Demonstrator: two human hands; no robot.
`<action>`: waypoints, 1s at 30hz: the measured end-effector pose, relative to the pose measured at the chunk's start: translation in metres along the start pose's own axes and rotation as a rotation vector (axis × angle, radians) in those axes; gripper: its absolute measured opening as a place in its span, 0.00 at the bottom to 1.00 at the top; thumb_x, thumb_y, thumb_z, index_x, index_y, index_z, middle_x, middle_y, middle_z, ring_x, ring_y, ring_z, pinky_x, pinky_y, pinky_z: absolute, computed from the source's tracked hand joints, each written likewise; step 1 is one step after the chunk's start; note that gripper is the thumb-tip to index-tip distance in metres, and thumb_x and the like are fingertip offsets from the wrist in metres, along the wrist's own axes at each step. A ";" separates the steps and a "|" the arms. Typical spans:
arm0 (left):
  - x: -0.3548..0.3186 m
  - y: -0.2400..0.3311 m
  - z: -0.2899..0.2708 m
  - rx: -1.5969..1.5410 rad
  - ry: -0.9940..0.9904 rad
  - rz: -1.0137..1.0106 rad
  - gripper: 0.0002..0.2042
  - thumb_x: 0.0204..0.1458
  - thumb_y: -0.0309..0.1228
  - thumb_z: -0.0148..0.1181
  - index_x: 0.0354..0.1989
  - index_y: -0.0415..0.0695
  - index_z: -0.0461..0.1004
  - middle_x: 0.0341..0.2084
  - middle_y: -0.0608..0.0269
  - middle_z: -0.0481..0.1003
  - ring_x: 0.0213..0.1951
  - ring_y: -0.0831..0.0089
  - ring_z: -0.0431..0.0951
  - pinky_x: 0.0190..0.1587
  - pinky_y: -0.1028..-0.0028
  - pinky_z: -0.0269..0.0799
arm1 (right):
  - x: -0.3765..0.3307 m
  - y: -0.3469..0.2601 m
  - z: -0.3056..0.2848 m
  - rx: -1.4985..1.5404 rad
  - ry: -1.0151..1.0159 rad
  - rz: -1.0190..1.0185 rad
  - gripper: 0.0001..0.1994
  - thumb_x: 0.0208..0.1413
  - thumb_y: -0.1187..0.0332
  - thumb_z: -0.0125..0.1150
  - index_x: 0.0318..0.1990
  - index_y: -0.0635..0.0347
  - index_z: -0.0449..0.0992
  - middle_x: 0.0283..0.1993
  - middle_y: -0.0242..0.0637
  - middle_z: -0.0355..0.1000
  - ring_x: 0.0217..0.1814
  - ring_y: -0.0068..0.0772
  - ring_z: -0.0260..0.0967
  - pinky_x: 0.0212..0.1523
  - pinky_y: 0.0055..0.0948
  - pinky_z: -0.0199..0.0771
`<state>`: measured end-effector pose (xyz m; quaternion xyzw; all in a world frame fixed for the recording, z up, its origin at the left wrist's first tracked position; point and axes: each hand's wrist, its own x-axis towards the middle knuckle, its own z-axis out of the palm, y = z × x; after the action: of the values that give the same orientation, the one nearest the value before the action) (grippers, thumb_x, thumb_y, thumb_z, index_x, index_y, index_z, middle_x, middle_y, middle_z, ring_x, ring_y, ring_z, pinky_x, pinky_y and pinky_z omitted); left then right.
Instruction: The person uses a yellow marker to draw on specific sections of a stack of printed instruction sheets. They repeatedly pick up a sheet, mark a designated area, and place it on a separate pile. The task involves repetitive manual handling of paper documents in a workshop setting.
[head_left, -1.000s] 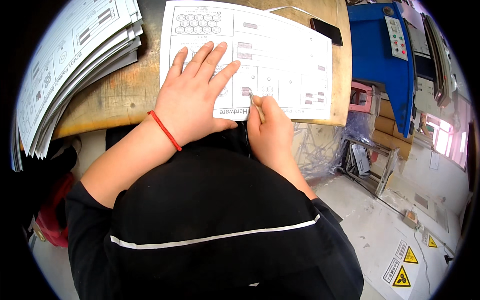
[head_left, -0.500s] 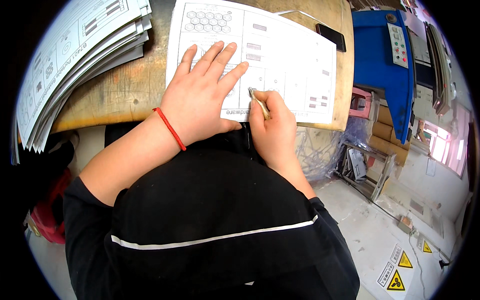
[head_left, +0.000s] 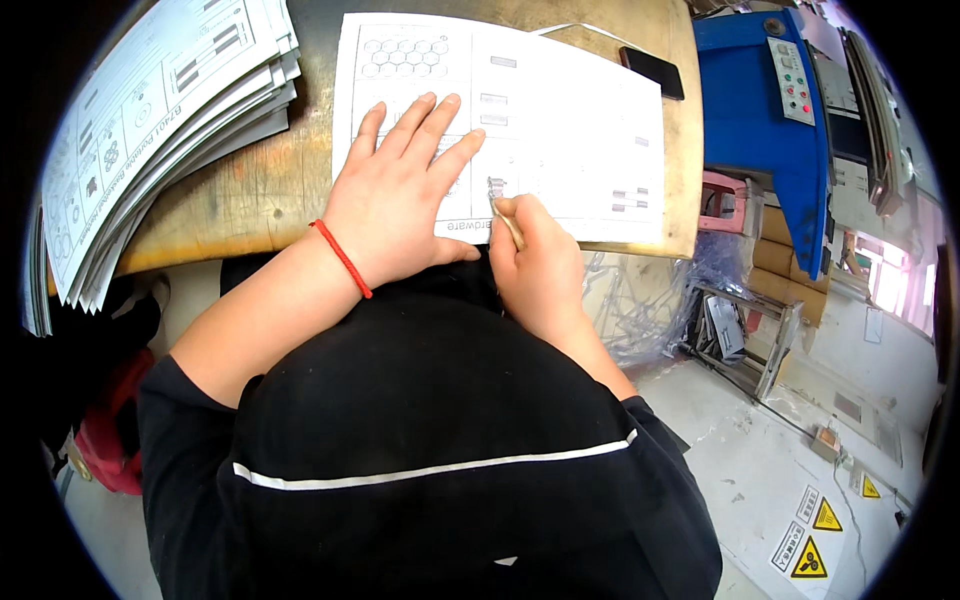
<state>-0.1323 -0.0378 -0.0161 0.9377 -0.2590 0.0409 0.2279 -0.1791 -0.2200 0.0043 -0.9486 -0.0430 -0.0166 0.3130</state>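
Observation:
A printed white sheet (head_left: 580, 120) with line drawings in boxes lies on the wooden table before me. My left hand (head_left: 405, 190) rests flat on its left part, fingers spread, a red cord (head_left: 342, 260) around the wrist. At the sheet's near edge, my right hand (head_left: 540, 262) is closed around a slim brass-coloured tool (head_left: 511, 226). The tool tip points away from me, at the paper by a small dark grey patch (head_left: 496, 186). What kind of tool it is I cannot make out, as my fingers cover most of it.
A tall stack of printed sheets (head_left: 170, 120) stands at the table's left. A black phone (head_left: 652, 73) lies beyond the sheet's far right corner. Right of the wooden table (head_left: 682, 180) are a blue machine (head_left: 750, 90), a pink stool (head_left: 722, 203) and crumpled clear plastic (head_left: 640, 300).
My right hand has drawn the tool slightly toward me across the sheet, baring the dark grey patch ahead of its tip. My left hand stays spread on the paper.

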 end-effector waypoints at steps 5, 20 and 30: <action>-0.017 -0.019 -0.027 -0.381 0.226 -0.065 0.26 0.39 0.33 0.76 0.48 0.41 0.74 0.52 0.50 0.71 0.56 0.53 0.70 0.58 0.59 0.66 | 0.003 0.044 -0.020 0.166 0.241 0.060 0.12 0.49 0.81 0.57 0.43 0.65 0.75 0.44 0.48 0.77 0.46 0.47 0.77 0.47 0.36 0.75; -0.056 -0.062 -0.028 -1.400 -0.180 -0.841 0.08 0.62 0.29 0.59 0.41 0.36 0.79 0.32 0.65 0.81 0.33 0.79 0.78 0.40 0.77 0.74 | -0.003 0.122 -0.074 -0.215 0.431 0.197 0.18 0.46 0.79 0.54 0.48 0.66 0.74 0.58 0.57 0.72 0.60 0.58 0.66 0.63 0.46 0.64; -0.099 -0.135 -0.141 -1.131 0.712 -0.546 0.18 0.62 0.21 0.54 0.61 0.34 0.65 0.52 0.56 0.75 0.52 0.72 0.75 0.56 0.71 0.70 | 0.013 0.099 -0.059 0.214 0.450 0.142 0.19 0.44 0.83 0.52 0.47 0.67 0.75 0.48 0.53 0.74 0.49 0.54 0.71 0.53 0.43 0.71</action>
<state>-0.1435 0.1751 0.0359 0.6374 0.0929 0.1452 0.7510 -0.1570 -0.3337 -0.0065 -0.8832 0.0929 -0.2003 0.4138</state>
